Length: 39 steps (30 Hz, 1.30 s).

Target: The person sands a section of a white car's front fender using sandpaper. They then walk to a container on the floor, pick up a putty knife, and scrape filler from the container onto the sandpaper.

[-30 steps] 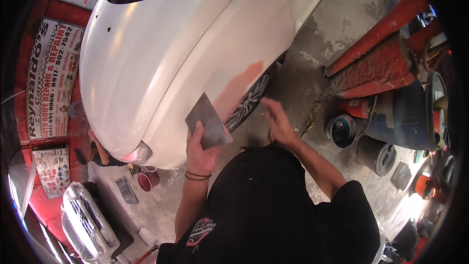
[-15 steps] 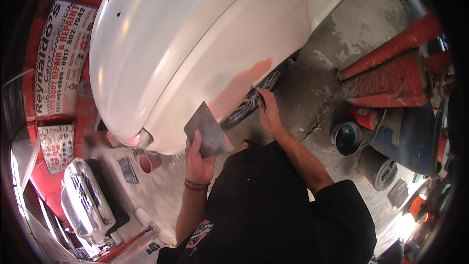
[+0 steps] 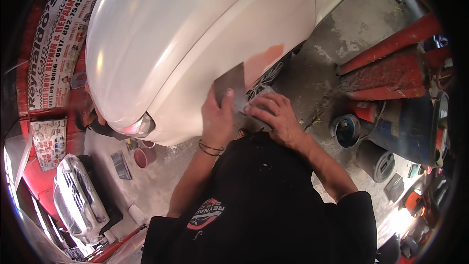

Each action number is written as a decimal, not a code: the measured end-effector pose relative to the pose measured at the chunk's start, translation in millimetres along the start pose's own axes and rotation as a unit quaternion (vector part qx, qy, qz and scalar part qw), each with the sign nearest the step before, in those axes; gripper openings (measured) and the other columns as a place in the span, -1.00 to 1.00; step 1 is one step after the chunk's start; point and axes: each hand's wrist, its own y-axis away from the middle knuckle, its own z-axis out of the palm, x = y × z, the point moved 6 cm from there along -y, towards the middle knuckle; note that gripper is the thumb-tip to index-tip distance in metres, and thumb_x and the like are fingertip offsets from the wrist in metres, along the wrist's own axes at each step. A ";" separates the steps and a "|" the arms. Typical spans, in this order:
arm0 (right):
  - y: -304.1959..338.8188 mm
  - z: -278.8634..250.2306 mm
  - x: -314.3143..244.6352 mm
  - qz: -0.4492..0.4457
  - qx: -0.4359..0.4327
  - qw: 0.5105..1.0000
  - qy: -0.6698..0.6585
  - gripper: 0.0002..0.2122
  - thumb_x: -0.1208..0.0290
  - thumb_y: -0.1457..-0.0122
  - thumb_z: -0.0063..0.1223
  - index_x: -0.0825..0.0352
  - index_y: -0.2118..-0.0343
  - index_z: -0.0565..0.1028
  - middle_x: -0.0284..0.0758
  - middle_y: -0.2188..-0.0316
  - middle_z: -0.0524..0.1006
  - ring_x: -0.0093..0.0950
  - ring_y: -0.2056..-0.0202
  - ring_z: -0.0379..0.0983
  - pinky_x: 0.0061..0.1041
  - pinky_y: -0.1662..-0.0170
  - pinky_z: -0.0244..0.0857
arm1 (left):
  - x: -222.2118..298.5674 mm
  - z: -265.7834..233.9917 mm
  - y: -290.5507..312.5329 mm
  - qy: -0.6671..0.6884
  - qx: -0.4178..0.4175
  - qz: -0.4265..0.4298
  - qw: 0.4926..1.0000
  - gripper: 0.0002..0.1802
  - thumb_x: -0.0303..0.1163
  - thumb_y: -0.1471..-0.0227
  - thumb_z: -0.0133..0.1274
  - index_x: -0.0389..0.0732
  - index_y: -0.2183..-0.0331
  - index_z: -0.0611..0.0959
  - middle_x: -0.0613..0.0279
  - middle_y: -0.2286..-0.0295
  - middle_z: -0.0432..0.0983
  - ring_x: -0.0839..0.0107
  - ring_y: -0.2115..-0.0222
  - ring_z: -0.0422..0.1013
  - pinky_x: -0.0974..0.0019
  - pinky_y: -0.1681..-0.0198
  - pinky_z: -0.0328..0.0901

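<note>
My left hand (image 3: 217, 120) is closed on a thin, dark grey rectangular board (image 3: 230, 80), thumb across its face. Just right of it, my right hand (image 3: 276, 117) is bent with its fingertips at the board's lower right edge. A thin, pale, flat piece (image 3: 266, 91) shows at those fingers; its exact kind is hard to make out. Behind both hands stands a white car (image 3: 195, 54). On its fender, above the dark wheel (image 3: 268, 79), lies an orange-pink patch (image 3: 264, 59), partly covered by the board.
A red metal stand (image 3: 386, 76) and an open pail (image 3: 346, 130) are on the right, with a lidded grey bucket (image 3: 376, 161) nearer. On the left are a plastic-wrapped bumper (image 3: 80, 200) and a pink bucket (image 3: 144, 156). Another person (image 3: 100, 124) is beyond the car's front.
My right hand has come away from the fender, back to the board. My left hand has lifted the board up and right. A person now shows by the car's front.
</note>
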 end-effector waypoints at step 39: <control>12.7 120.4 72.4 0.441 0.276 0.707 -0.479 -0.57 0.37 -0.49 -0.04 0.33 -0.36 0.42 -0.32 -0.14 0.57 -0.56 -0.12 0.44 -0.55 -0.19 0.27 | -450.8 -237.4 246.8 -0.308 -0.160 -0.336 0.876 -0.54 -0.14 -0.22 0.21 -0.24 -0.02 0.70 -0.20 0.15 0.71 -0.15 0.04 0.61 -0.08 -0.02 0.46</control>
